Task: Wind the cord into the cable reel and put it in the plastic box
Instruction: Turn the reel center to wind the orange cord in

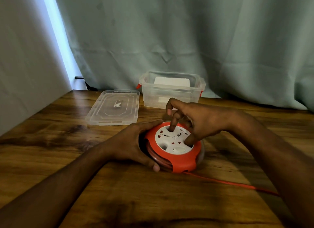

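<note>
On table: left hand (pixel 131 143) grip curls round cable reel (pixel 173 147); right hand (pixel 192 120) fingers hooked into its face.

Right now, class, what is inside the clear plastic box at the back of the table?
A flat white object leans inside the plastic box. The cloudy walls blur what it is and its base.

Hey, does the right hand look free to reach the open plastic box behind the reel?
Probably yes. The plastic box stands open just beyond the right hand, with nothing between them, though two of its fingers are now set in the cable reel.
</note>
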Available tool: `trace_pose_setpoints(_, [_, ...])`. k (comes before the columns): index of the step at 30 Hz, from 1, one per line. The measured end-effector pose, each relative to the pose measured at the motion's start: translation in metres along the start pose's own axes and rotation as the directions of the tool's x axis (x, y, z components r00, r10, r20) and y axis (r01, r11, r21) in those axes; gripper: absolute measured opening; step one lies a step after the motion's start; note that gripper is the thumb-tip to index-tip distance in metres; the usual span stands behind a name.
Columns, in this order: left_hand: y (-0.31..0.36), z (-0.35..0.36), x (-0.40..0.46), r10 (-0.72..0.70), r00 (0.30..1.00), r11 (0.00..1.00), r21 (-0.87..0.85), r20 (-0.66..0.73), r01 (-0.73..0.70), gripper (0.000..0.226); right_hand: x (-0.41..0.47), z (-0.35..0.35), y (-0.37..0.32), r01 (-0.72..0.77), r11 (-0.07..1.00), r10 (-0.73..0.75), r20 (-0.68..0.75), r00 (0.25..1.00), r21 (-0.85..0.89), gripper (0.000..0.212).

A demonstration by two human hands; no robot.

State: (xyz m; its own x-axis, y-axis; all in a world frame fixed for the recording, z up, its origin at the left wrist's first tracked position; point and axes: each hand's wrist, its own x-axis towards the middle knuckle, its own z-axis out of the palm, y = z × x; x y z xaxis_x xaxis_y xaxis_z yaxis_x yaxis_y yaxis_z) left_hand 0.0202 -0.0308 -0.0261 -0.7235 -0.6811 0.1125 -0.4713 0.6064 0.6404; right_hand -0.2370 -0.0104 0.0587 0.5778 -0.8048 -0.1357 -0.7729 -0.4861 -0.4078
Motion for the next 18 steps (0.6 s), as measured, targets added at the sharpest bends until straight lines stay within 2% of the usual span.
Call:
trace_pose_setpoints(5, [-0.003,0.0,0.0,-0.015,1.0,1.0,0.002,-0.01,0.015,0.136,-0.003,0.001,-0.003,-0.009,0.997,0.003,-0.065,0.998,-0.081,0.081])
trace_pose_setpoints(11, [0.0,0.001,-0.001,0.001,1.0,1.0,-0.01,-0.002,-0.001,0.128,0.002,0.011,-0.013,-0.065,0.97,0.038,-0.117,0.992,-0.234,0.047])
trace_pose_setpoints(18, [-0.001,0.001,0.0,0.014,1.0,1.0,0.006,-0.001,-0.014,0.133,0.006,0.018,-0.015,-0.069,0.954,0.031,-0.134,0.991,-0.29,0.041])
